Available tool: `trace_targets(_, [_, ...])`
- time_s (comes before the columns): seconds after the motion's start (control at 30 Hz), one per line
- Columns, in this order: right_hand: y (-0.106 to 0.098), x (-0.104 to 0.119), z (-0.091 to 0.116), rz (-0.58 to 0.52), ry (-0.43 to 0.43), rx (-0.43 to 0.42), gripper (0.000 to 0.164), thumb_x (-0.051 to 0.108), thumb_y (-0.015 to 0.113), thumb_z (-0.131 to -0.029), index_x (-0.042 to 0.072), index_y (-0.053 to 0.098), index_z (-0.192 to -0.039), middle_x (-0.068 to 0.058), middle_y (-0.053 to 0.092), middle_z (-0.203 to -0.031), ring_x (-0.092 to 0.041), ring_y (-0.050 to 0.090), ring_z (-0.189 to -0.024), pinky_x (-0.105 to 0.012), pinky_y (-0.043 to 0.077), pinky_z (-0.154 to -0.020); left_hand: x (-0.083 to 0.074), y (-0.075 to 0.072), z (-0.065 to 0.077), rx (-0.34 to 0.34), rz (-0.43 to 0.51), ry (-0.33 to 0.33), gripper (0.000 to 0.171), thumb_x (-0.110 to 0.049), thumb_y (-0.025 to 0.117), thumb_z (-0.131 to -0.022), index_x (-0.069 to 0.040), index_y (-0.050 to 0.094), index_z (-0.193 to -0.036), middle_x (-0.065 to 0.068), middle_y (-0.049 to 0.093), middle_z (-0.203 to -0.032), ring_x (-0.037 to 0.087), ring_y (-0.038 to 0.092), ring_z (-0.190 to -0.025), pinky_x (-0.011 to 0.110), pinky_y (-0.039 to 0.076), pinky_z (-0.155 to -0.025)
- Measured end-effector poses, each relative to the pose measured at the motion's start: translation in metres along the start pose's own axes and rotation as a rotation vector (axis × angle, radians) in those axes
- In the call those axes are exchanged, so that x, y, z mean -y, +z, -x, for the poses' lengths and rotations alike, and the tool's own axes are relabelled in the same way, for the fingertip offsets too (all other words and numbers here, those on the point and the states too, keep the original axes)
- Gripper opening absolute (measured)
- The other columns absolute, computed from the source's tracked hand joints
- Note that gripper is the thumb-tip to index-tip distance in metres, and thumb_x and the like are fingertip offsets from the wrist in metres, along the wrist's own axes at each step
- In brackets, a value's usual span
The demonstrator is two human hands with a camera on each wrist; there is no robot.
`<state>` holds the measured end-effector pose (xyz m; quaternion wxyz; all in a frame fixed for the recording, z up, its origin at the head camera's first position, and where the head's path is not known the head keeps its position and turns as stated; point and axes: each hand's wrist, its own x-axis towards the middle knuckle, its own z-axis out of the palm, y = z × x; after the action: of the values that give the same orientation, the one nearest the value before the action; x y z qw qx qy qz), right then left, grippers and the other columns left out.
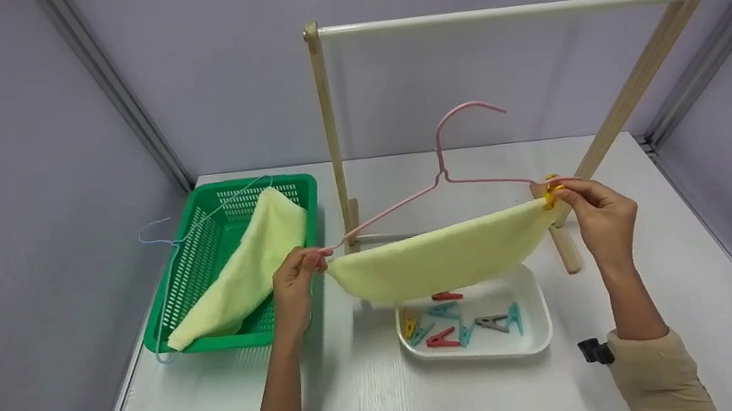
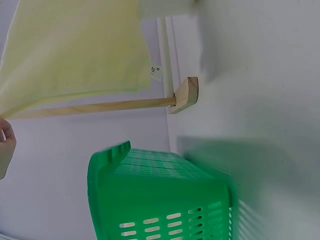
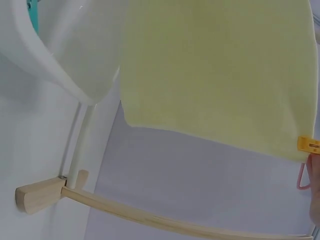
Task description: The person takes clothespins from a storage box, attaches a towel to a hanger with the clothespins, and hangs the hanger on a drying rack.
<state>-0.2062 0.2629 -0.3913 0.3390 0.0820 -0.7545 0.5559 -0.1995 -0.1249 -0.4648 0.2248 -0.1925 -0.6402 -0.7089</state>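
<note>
Between both hands a pink clothes hanger (image 1: 441, 172) is held up, its hook pointing upward. A pale yellow towel (image 1: 445, 256) hangs along its lower side. My left hand (image 1: 294, 280) pinches the hanger's left end together with the towel's corner. At the right end, a yellow clothespin (image 1: 551, 192) clips the towel to the hanger, and my right hand (image 1: 603, 215) pinches there with thumb and fingers. The right wrist view shows the clothespin (image 3: 309, 145) at the towel's (image 3: 220, 75) corner, right by the fingertips. Only part of the left hand (image 2: 6, 147) shows in the left wrist view.
Behind the hanger stands a wooden rack with a white rod (image 1: 503, 11). Below the towel is a white tray (image 1: 478, 353) with several clothespins. A green basket (image 1: 239, 342) on the left contains another yellow towel (image 1: 251, 268), with a blue hanger (image 1: 171, 292) across its left side.
</note>
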Motion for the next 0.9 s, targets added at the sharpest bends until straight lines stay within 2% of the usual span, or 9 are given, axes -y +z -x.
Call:
trace_targets(0.13, [0.000, 0.000, -0.001, 0.039, 0.053, -0.034, 0.015, 0.000, 0.069, -0.080, -0.010, 0.068, -0.092, -0.013, 0.068, -0.094, -0.008, 0.064, -0.086, -0.017, 0.049, -0.072, -0.001, 0.001, -0.002, -0.011, -0.009, -0.015, 0.026, -0.009, 0.046, -0.096, 0.011, 0.061, -0.089, 0.017, 0.063, -0.087, 0.017, 0.056, -0.076, 0.029, 0.048, -0.069])
trace_targets(0.23, [-0.001, 0.000, -0.002, 0.057, 0.075, -0.024, 0.017, 0.004, 0.068, -0.082, -0.007, 0.068, -0.095, -0.011, 0.068, -0.095, -0.007, 0.063, -0.085, -0.016, 0.048, -0.072, -0.002, 0.002, -0.004, -0.024, -0.016, -0.038, 0.023, -0.004, 0.045, -0.096, 0.012, 0.060, -0.088, 0.019, 0.062, -0.087, 0.016, 0.057, -0.078, 0.028, 0.048, -0.069])
trace_targets(0.33, [-0.003, 0.000, -0.002, 0.063, 0.055, -0.012, 0.017, 0.004, 0.066, -0.084, -0.007, 0.067, -0.096, -0.011, 0.068, -0.093, -0.007, 0.064, -0.081, -0.016, 0.049, -0.071, -0.003, 0.001, -0.004, -0.048, -0.024, -0.061, 0.021, 0.001, 0.044, -0.095, 0.012, 0.058, -0.084, 0.020, 0.062, -0.089, 0.017, 0.058, -0.082, 0.028, 0.048, -0.067])
trace_targets(0.43, [-0.007, 0.000, -0.004, 0.065, -0.001, -0.056, 0.016, 0.001, 0.065, -0.084, -0.011, 0.066, -0.096, -0.012, 0.066, -0.088, -0.008, 0.062, -0.076, -0.016, 0.049, -0.068, -0.004, 0.000, -0.004, -0.063, -0.030, -0.076, 0.021, 0.003, 0.043, -0.095, 0.012, 0.056, -0.081, 0.021, 0.061, -0.090, 0.021, 0.058, -0.084, 0.028, 0.048, -0.066])
trace_targets(0.53, [-0.010, -0.002, -0.006, 0.055, -0.040, -0.093, 0.018, -0.004, 0.063, -0.084, -0.013, 0.063, -0.099, -0.009, 0.062, -0.092, -0.011, 0.058, -0.084, -0.017, 0.047, -0.072, -0.005, -0.001, -0.005, -0.066, -0.024, -0.088, 0.022, 0.002, 0.043, -0.095, 0.011, 0.056, -0.080, 0.019, 0.061, -0.089, 0.025, 0.057, -0.084, 0.028, 0.048, -0.066])
trace_targets(0.63, [-0.013, -0.006, -0.007, 0.038, -0.029, -0.053, 0.022, -0.005, 0.060, -0.086, -0.012, 0.061, -0.107, -0.007, 0.060, -0.101, -0.013, 0.055, -0.096, -0.018, 0.045, -0.080, -0.005, -0.001, -0.005, -0.065, -0.010, -0.099, 0.023, -0.002, 0.044, -0.096, 0.010, 0.057, -0.081, 0.017, 0.061, -0.087, 0.025, 0.056, -0.081, 0.028, 0.047, -0.067])
trace_targets(0.77, [-0.016, -0.015, -0.008, -0.105, 0.043, 0.025, 0.023, -0.008, 0.056, -0.087, -0.012, 0.059, -0.109, -0.011, 0.064, -0.100, -0.014, 0.061, -0.093, -0.021, 0.048, -0.078, -0.005, -0.001, -0.007, -0.058, 0.011, -0.108, 0.023, -0.004, 0.045, -0.096, 0.008, 0.059, -0.082, 0.015, 0.061, -0.085, 0.022, 0.054, -0.078, 0.029, 0.046, -0.067])
trace_targets(0.9, [-0.019, -0.029, -0.007, -0.294, 0.068, 0.017, 0.021, -0.013, 0.056, -0.084, -0.014, 0.061, -0.104, -0.014, 0.065, -0.094, -0.017, 0.064, -0.085, -0.024, 0.050, -0.073, -0.010, -0.004, -0.009, -0.013, -0.001, -0.136, 0.022, -0.001, 0.044, -0.096, 0.010, 0.060, -0.086, 0.016, 0.062, -0.087, 0.023, 0.055, -0.079, 0.031, 0.047, -0.068])
